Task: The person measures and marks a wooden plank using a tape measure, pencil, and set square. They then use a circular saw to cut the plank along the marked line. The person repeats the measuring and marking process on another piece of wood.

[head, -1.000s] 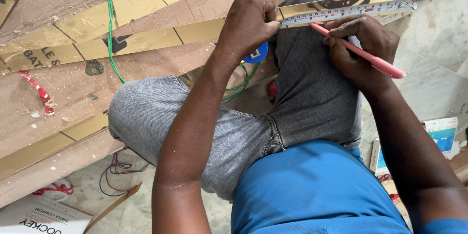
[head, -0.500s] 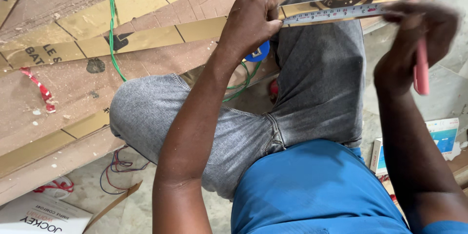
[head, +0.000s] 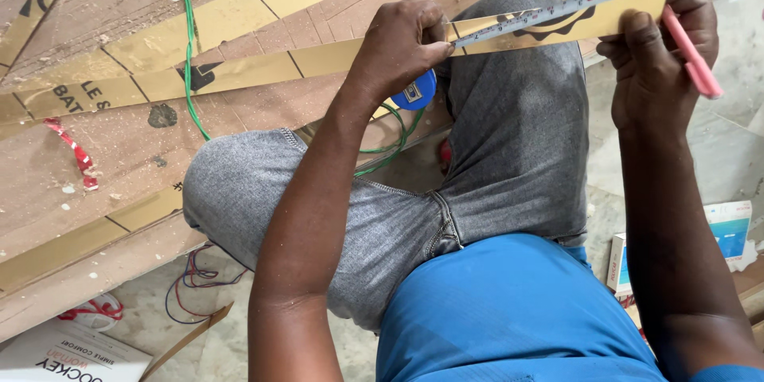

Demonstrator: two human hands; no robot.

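The tape measure blade [head: 557, 9] is lying along a gold strip [head: 549, 28] across the person's raised knee. The left hand [head: 402, 44] is pinching blade and strip together, the blue case [head: 415, 91] hanging beneath. The right hand [head: 656, 56], fingers curled around a pink pen [head: 691, 54], is gripping the strip's far end. Keeping the blade taut and flush should help.

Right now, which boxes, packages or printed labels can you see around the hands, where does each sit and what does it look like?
White box: bottom left corner on the floor, flat, white with dark lettering, partly cut off.
Blue and white carton: right edge beside the right arm, rectangular, white with a blue panel.
Gold printed strips: across the brown board, upper left, long and narrow, gold with black markings.
Gold strip under the tape measure: between both hands.
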